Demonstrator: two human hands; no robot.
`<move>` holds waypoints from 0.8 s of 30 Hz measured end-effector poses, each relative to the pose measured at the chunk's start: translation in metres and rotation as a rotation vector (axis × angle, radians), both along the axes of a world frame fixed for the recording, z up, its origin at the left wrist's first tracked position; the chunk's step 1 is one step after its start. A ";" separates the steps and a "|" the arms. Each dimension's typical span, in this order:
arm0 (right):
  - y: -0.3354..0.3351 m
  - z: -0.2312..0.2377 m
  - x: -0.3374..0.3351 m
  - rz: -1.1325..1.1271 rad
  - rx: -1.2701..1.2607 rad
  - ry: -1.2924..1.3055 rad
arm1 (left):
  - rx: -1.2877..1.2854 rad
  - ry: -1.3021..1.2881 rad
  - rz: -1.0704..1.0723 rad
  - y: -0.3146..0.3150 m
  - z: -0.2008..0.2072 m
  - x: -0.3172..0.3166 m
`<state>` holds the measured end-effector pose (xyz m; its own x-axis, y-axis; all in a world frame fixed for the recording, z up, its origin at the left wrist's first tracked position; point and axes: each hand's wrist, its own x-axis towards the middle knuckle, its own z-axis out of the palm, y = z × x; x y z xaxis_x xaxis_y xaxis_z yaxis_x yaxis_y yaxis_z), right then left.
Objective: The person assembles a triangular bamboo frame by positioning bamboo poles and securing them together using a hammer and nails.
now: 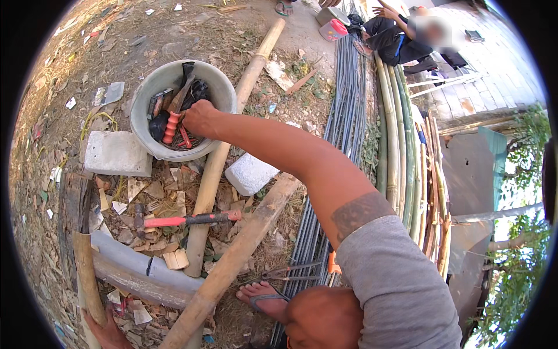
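Observation:
My right hand [200,119] reaches into a grey bucket [224,87], its fingers curled and their tips hidden. Beside it in the bucket are a tool's ribbed orange handle [172,128], a thin red handle [185,137], dark plastic [199,90] and loose nails. What the fingers hold cannot be made out. At the lower left edge, my left hand [109,333] is closed around the lower part of a short brown bamboo pole [88,279], partly cut off by the picture's edge. Between the hands lies a hammer [183,221] with a red and black handle.
Two bamboo poles [256,70] [232,256] cross the ground, near concrete blocks [118,154] [251,174] and a grey pipe [125,256]. Steel rods [346,110] and stacked bamboo [401,151] run along the right. Long-handled cutters [290,272] lie by my sandalled foot. Another person [389,38] sits beyond.

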<state>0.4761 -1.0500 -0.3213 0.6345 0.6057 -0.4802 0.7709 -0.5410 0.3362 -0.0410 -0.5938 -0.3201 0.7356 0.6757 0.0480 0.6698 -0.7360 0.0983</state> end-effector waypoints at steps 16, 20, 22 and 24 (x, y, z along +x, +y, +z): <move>0.001 0.001 -0.001 -0.071 -0.017 -0.084 | 0.056 -0.004 -0.036 0.012 -0.008 -0.008; 0.004 -0.001 -0.003 -0.139 -0.085 -0.073 | 0.031 0.005 -0.019 0.003 -0.001 -0.002; 0.008 0.002 -0.003 -0.144 -0.104 -0.058 | 0.049 -0.011 -0.039 0.010 -0.005 -0.007; 0.010 0.003 -0.003 -0.145 -0.116 -0.052 | 0.061 -0.023 -0.062 0.011 -0.006 -0.008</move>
